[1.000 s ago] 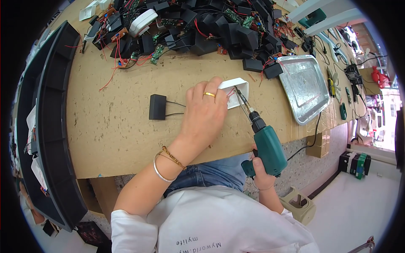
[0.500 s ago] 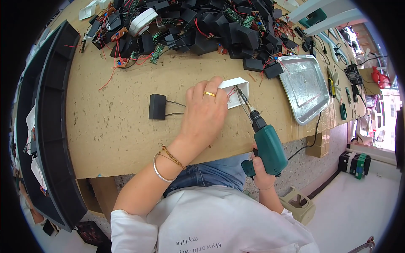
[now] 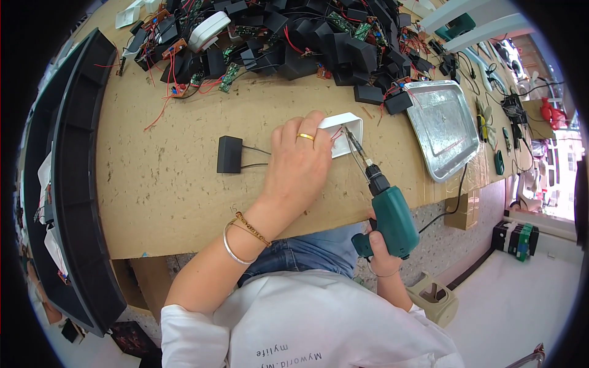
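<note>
My left hand (image 3: 299, 153) is closed around the left side of a white plastic housing (image 3: 348, 118), whose open side faces up and to the right on the table. A thin red wire shows inside it. My right hand (image 3: 383, 254) grips the handle of a green soldering gun (image 3: 394, 216). Its metal tip reaches into the housing, with a thin feed tube alongside. Left of my left hand lies a black box (image 3: 229, 154), and two dark wires run from it under that hand. What the left fingertips press is hidden.
A heap of black boxes (image 3: 300, 56), circuit boards and red wires covers the far side. The metal tray (image 3: 443, 129) lies at the right, with hand tools and cords beyond it. A long black compartment bin (image 3: 80, 178) stands along the left edge of the cardboard-covered table (image 3: 165, 208).
The soldering gun and my right hand have shifted very slightly down and to the right, with the tip still inside the housing. My left hand has hardly moved.
</note>
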`<state>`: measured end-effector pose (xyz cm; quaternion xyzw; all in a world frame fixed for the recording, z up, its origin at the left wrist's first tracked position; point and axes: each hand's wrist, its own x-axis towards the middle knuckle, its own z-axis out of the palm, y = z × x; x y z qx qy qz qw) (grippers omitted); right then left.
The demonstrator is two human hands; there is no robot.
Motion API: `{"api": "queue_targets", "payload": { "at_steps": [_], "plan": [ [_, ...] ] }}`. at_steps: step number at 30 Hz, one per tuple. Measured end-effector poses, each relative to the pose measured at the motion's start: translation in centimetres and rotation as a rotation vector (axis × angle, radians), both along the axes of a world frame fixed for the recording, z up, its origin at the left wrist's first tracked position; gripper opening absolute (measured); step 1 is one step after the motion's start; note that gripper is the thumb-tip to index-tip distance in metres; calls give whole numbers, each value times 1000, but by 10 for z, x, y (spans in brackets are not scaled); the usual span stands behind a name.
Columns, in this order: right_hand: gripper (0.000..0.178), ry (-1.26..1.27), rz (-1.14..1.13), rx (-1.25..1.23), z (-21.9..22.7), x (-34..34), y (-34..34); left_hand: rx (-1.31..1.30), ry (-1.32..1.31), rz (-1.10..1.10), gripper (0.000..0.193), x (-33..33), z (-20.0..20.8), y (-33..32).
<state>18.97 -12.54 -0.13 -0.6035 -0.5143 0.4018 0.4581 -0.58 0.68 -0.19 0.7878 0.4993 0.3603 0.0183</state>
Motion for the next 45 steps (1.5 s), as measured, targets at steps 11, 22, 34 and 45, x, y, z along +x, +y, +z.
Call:
{"api": "queue_targets", "payload": {
  "at_steps": [11, 22, 34, 45],
  "plan": [
    [60, 113, -43, 105, -7, 1, -1, -11, -3, -9, 15, 1, 1, 0],
    [60, 138, -25, 71, -6, 2, 0, -10, -6, -11, 15, 1, 3, 1],
    [58, 115, -35, 39, -12, 1, -4, -9, 5, -1, 15, 0, 1, 0],
    [51, -105, 74, 69, -15, 11, 0, 5, -10, -2, 15, 1, 1, 1]
  ]
}}
